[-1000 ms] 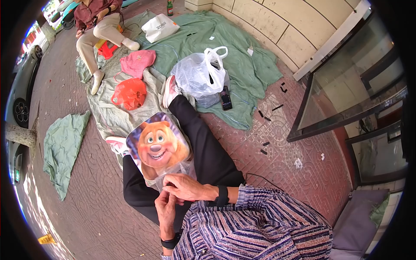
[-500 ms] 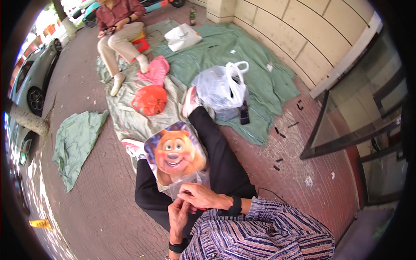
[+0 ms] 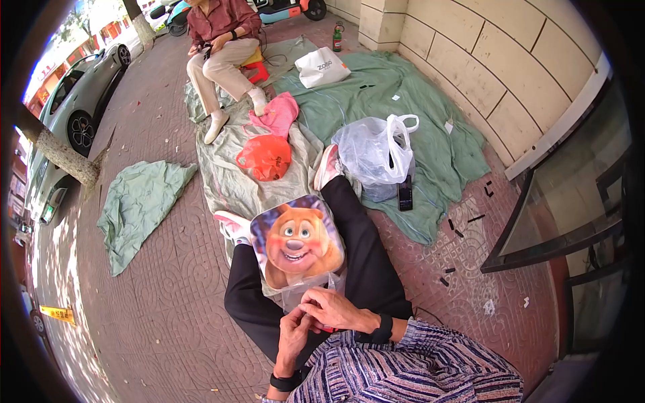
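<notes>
A cartoon bear balloon [image 3: 295, 243] lies face up across my lap, over my black trousers [image 3: 363, 248]. Its clear plastic neck [image 3: 302, 295] is pinched between both hands. My right hand [image 3: 336, 310] closes its fingers on the neck from the right. From below, my left hand [image 3: 293, 336] grips the same spot. Both hands touch each other. Each wrist wears a dark band. My striped shirt [image 3: 403, 369] fills the lower edge.
Green sheets [image 3: 416, 114] cover the brick pavement ahead, with a clear plastic bag [image 3: 373, 154], a black phone [image 3: 404, 193], an orange bag [image 3: 267, 156] and pink cloth [image 3: 277, 114]. Another person [image 3: 222, 47] sits on a stool beyond. A car [image 3: 80, 101] and tree trunk [image 3: 64, 158] stand left.
The view has tilted upward, so the balloon and my hands sit lower in the picture. My hands stay together on the balloon's neck, fingers shifting slightly.
</notes>
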`<control>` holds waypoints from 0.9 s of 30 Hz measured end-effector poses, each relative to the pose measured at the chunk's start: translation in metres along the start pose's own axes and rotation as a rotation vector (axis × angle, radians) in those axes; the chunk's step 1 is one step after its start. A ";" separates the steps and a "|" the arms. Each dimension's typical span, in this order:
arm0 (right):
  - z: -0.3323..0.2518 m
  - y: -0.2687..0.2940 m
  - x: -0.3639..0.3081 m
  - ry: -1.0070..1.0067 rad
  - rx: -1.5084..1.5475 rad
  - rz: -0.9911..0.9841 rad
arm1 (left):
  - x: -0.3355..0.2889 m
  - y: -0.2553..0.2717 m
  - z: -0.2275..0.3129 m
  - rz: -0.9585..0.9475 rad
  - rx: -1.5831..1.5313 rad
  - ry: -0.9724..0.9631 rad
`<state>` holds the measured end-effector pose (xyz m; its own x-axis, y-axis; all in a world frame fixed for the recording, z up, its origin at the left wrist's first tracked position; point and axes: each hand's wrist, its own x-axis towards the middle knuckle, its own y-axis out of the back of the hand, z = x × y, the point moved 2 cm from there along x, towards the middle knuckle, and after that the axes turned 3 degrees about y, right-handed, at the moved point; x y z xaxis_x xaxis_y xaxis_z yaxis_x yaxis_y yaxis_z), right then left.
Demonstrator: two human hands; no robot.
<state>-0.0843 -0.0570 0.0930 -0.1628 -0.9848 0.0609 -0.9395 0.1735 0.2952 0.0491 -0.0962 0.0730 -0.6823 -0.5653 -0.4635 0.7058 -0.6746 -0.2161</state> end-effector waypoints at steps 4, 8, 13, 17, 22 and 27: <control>0.005 -0.006 -0.002 0.008 -0.060 -0.044 | 0.001 0.000 0.000 0.088 0.121 -0.022; 0.001 -0.007 -0.002 0.032 -0.074 -0.053 | 0.001 -0.001 0.002 0.143 0.200 -0.052; 0.003 -0.006 -0.001 0.020 -0.058 -0.048 | 0.000 0.000 0.003 0.122 0.171 -0.056; 0.003 -0.004 0.001 0.036 -0.021 -0.043 | 0.000 0.002 -0.002 0.061 0.029 -0.052; 0.003 -0.001 0.000 0.013 0.005 -0.019 | -0.001 -0.002 0.002 0.052 -0.015 0.004; 0.006 0.002 0.001 -0.095 0.083 -0.052 | 0.000 -0.005 0.006 0.036 0.000 -0.013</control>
<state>-0.0883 -0.0574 0.0877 -0.1370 -0.9896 -0.0441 -0.9684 0.1245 0.2160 0.0441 -0.0956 0.0796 -0.6588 -0.5955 -0.4597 0.7300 -0.6538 -0.1992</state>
